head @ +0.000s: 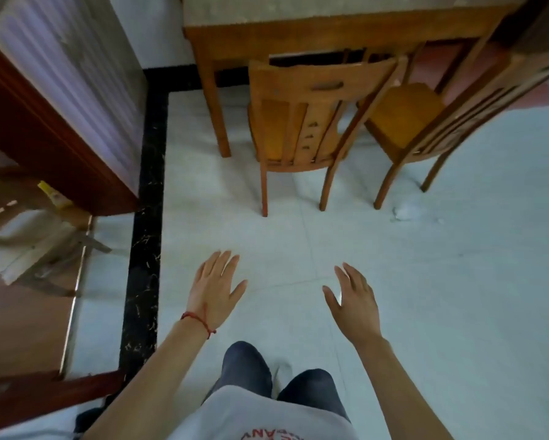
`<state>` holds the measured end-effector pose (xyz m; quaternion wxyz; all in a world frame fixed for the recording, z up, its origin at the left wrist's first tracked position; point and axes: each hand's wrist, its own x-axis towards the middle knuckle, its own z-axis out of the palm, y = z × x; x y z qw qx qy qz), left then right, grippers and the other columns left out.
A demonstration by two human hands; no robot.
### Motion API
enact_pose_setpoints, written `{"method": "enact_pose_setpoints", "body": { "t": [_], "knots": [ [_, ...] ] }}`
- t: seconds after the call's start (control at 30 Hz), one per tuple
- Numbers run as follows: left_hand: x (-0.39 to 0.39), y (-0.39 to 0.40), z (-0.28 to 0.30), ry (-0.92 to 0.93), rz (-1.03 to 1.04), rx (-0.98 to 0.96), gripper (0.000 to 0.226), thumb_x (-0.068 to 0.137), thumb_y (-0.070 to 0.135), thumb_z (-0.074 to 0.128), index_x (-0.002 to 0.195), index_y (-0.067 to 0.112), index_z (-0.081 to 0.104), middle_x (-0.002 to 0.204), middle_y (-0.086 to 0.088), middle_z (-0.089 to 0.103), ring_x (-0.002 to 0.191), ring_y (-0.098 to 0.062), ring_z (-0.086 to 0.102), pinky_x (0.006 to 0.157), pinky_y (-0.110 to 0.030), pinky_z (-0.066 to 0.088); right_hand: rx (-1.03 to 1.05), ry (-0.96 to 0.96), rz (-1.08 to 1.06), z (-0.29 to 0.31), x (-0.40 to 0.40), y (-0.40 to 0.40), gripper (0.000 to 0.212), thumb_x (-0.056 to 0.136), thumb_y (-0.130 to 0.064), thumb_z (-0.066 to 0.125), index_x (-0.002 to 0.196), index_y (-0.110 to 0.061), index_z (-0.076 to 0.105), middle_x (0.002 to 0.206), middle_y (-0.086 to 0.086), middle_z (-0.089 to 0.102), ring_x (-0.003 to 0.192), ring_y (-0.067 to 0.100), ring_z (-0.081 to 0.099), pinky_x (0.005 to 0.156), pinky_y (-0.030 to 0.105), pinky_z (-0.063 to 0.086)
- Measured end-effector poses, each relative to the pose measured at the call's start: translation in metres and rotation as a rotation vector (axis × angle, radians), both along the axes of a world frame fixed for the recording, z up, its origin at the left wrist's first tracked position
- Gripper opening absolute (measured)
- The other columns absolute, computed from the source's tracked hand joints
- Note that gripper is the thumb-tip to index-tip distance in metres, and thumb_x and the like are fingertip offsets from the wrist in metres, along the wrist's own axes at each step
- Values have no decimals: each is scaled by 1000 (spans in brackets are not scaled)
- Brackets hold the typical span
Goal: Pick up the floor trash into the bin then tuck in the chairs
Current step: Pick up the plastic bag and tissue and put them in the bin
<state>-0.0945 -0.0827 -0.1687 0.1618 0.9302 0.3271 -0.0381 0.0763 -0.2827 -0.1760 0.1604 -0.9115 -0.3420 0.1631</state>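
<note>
Two wooden chairs stand at a wooden table (330, 39) ahead of me. The nearer chair (305, 122) has its back toward me and its seat partly under the table. The second chair (425, 122) stands to its right, turned at an angle and pulled out. A crumpled white scrap (405, 212) lies on the pale floor by the second chair's front leg. My left hand (214, 289) and my right hand (354, 301) are held out low in front of me, fingers spread, holding nothing, well short of the chairs. No bin is in view.
A dark red door frame (54, 147) and an open doorway are on the left, behind a black marble floor strip (146, 249). A folding stool or stand (51, 246) sits past the threshold. A reddish mat (521, 90) lies under the table's right side.
</note>
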Motion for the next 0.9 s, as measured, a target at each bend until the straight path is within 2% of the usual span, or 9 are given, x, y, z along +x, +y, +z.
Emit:
{"method": "enact_pose_setpoints", "body": {
  "t": [0.1,0.23,0.4,0.57,0.7,0.9],
  "knots": [
    [33,-1,3,-20,-131,-15,83,77,59,7,140,11,31,150,-9,29,141,-26,17,114,-37,15,16,12,-157,2,3,-25,50,93,-36,47,133,-7,43,144,13,39,133,29,35,107,40,30],
    [77,1,5,-11,-327,-15,82,77,58,9,139,10,33,149,-11,30,141,-27,19,113,-39,17,44,-4,-376,4,0,-51,64,87,-51,32,127,-5,49,137,17,47,126,34,44,100,44,38],
    [126,-8,9,-18,-526,-9,79,79,55,14,135,6,40,144,-16,38,137,-32,29,111,-43,24,32,-14,-603,7,-6,-75,51,91,-35,51,133,-6,43,142,15,41,132,32,36,106,43,31],
    [164,-21,5,-15,-685,-12,74,81,52,19,132,4,44,139,-19,44,132,-36,36,108,-44,29,11,-25,-745,7,-10,-89,52,92,-34,50,134,-7,41,144,14,38,134,30,33,107,40,29],
    [193,-35,0,-5,-778,-22,72,82,52,21,130,3,46,137,-20,47,130,-36,38,106,-45,31,28,-40,-822,3,-6,-102,50,90,-33,54,132,-7,44,142,15,42,132,31,37,106,43,32],
    [244,-67,-6,9,-866,-37,69,83,50,25,126,2,50,133,-21,51,126,-38,43,103,-47,35,5,-50,-903,-2,27,-133,51,90,-34,53,133,-7,44,142,15,41,132,32,37,105,44,32]
  ]
}}
